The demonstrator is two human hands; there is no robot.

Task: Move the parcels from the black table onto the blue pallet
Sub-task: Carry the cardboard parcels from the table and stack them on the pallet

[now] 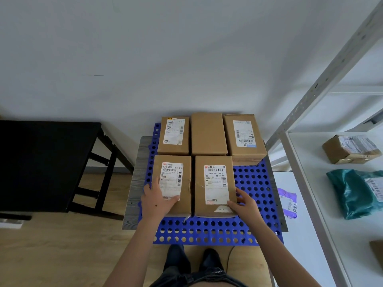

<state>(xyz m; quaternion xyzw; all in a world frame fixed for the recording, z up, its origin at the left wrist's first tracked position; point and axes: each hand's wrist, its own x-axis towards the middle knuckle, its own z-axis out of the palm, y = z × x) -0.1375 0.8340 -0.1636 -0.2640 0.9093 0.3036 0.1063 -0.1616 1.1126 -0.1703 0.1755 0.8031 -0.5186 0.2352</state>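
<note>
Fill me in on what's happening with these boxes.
A person is stacking cardboard parcels on the blue pallet. Five boxes sit there in two rows. The left hand rests on the front-left parcel, and the right hand touches the front-right parcel, apparently squaring them up. The black table shows no parcels in view.

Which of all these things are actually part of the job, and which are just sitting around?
Part of the job:
five brown cardboard parcels
blue perforated plastic pallet
black table
left hand
right hand

Just lying about:
teal plastic mailer bag
taped brown box
purple mailer bag
</note>
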